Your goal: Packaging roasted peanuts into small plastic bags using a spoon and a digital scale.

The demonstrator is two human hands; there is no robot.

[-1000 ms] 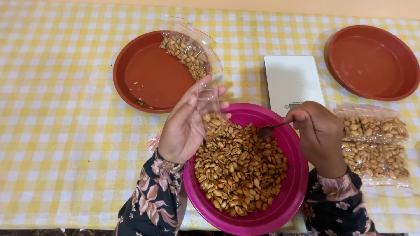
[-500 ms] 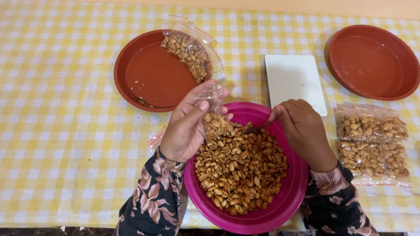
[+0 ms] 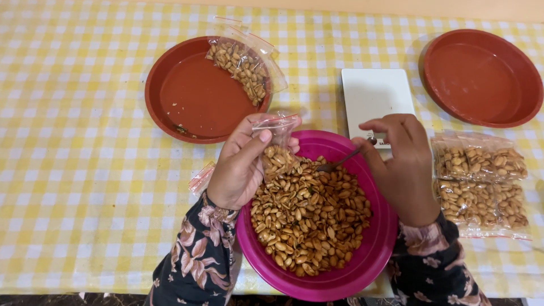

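Head view shows the left hand (image 3: pixel 241 167) with its grip pinched on a small clear bag (image 3: pixel 276 148), held over the far-left rim of the pink bowl (image 3: pixel 374 249), which sits at the near edge of the counter (image 3: pixel 73 170). The right hand (image 3: pixel 403 167) has its grip closed around the handle of a spoon (image 3: pixel 340 162), whose scoop end lies on the peanuts (image 3: pixel 309 218) in the bowl, just beside the bag.

Judging progress: two filled bags (image 3: pixel 481 184) lie near the right edge of the counter, and a third filled bag (image 3: pixel 243 67) rests on the far rim of the left red plate (image 3: pixel 195 93). The bag in hand looks only partly filled, with nuts in its lower half, and the bowl holds plenty more.

The held bag stands roughly upright, long axis running far to near, mouth toward the far edge. The spoon's long axis slants from right hand down-left toward the bag.
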